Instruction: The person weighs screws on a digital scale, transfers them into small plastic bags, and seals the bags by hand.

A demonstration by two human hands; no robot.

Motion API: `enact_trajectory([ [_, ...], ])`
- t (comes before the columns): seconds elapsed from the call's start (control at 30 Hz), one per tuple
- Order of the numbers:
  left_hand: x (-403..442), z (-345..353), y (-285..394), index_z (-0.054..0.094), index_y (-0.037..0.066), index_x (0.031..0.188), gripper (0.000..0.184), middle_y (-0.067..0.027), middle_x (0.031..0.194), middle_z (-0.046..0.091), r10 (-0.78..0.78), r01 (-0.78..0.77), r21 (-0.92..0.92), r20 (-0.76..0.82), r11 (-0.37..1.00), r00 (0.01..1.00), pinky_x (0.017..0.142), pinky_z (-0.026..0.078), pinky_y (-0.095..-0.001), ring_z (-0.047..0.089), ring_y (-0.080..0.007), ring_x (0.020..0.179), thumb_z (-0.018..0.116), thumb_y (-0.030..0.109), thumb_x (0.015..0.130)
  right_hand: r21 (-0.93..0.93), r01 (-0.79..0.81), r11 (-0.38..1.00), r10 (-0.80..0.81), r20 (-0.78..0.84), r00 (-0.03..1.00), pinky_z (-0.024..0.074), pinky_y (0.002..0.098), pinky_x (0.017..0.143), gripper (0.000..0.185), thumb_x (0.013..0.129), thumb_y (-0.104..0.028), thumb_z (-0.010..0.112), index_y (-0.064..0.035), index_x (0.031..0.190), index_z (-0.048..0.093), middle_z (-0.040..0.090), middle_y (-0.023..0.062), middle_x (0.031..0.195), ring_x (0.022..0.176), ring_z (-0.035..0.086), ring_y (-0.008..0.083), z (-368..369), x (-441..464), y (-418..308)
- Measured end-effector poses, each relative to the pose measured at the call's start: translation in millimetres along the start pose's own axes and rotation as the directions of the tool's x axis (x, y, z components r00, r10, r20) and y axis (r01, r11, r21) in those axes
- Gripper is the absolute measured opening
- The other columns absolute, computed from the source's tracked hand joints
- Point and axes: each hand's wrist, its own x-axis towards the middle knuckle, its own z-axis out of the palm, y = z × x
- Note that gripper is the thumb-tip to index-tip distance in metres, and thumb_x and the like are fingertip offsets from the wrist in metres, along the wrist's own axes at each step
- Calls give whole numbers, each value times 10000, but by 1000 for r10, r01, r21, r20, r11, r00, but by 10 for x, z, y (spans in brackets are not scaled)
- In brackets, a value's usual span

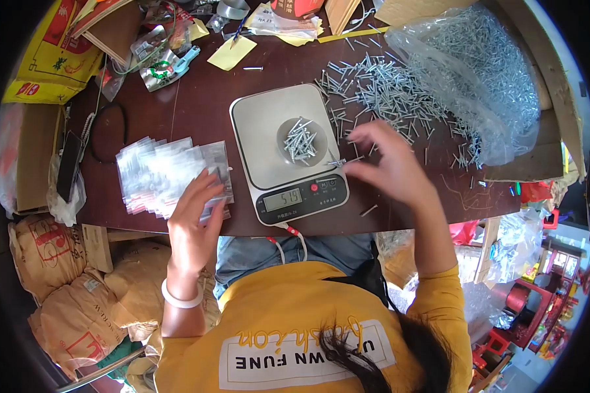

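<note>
A kitchen-type digital scale (248, 141) stands mid-table, its display (286, 198) showing digits that look like 519. On its plate, a small round bowl (284, 149) holds a heap of screws (299, 140). My right hand (390, 164) hovers at the scale's right edge, thumb and fingers apart. A few loose screws (336, 163) lie by its thumb tip, on the scale's edge. To the left, overlapping clear zip bags (157, 171) are fanned out in a stack. My left hand (195, 219) is over their right end with fingers stretched; whether it touches them I cannot tell.
A large screw pile (396, 92) spreads at the back right beside a clear plastic sack (485, 78) full of screws. Single screws (369, 210) lie near the front edge. Blue-handled snips (187, 60), yellow paper (232, 52) and cartons (46, 59) occupy the back left.
</note>
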Motion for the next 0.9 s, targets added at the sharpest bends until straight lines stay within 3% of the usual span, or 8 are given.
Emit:
enact_trajectory([
  [0.07, -92, 13, -44, 663, -23, 1071, 317, -201, 1232, 616, -24, 23, 21, 27, 1000, 999, 995, 459, -405, 542, -331, 1234, 676, -83, 760, -55, 63, 996, -65, -28, 997, 497, 332, 679, 315, 734, -133, 801, -58, 961, 597, 585, 87, 871, 782, 609, 222, 248, -65, -23],
  [0.2, -155, 97, -212, 663, -38, 1045, 271, -205, 1192, 634, 68, -79, 170, 69, 982, 995, 989, 469, -413, 519, -353, 1253, 640, -111, 785, 60, 12, 998, -7, -86, 996, 492, 305, 628, 247, 754, -69, 772, -48, 936, 607, 589, 73, 838, 725, 610, 206, 383, -174, 148],
  [0.3, -142, 144, -235, 662, -35, 989, 223, -204, 1097, 667, 77, -73, 129, -25, 989, 997, 917, 512, -407, 612, -365, 1111, 613, -130, 794, 101, -106, 989, 124, -192, 974, 496, 312, 654, 172, 753, -30, 751, -45, 871, 627, 616, 72, 841, 751, 616, 239, 236, -337, 178],
  [0.43, -145, 208, -253, 663, -28, 966, 189, -204, 1055, 678, 78, -67, 92, -120, 994, 990, 791, 560, -354, 676, -334, 978, 613, -124, 810, 18, 130, 991, -130, -30, 991, 492, 371, 768, 200, 705, -10, 748, -56, 851, 619, 631, 61, 903, 880, 607, 274, 144, -580, 142],
  [0.53, -122, 226, -229, 665, -21, 954, 164, -199, 1032, 685, 41, -32, 75, -126, 997, 991, 756, 564, -326, 694, -296, 908, 634, -103, 816, -17, 252, 968, -251, 56, 966, 491, 376, 782, 218, 693, 9, 740, -53, 851, 602, 619, 76, 953, 885, 598, 294, 310, -649, 110],
  [0.57, -112, 218, -212, 665, -23, 944, 155, -192, 1046, 681, 47, -37, 86, -117, 996, 992, 742, 565, -316, 692, -281, 881, 643, -100, 811, 7, 206, 979, -206, 36, 978, 498, 371, 765, 234, 683, 29, 730, -51, 855, 593, 605, 81, 994, 883, 598, 301, 380, -701, 175],
  [0.67, -123, 211, -198, 673, -25, 947, 170, -178, 1067, 682, 20, -12, 71, -114, 997, 993, 789, 546, -318, 681, -254, 947, 646, -115, 806, 4, 233, 973, -232, -59, 971, 504, 354, 740, 226, 697, 45, 722, -48, 860, 595, 603, 81, 983, 874, 607, 291, 487, -725, 283],
  [0.9, -106, 120, -199, 663, -20, 1052, 235, -178, 1114, 660, 64, -48, 115, -138, 992, 988, 874, 514, -341, 647, -273, 1038, 540, -121, 880, 103, 97, 990, -80, -153, 985, 504, 313, 722, 189, 729, 48, 727, -40, 860, 622, 631, 87, 924, 843, 633, 244, 377, -745, 334],
])
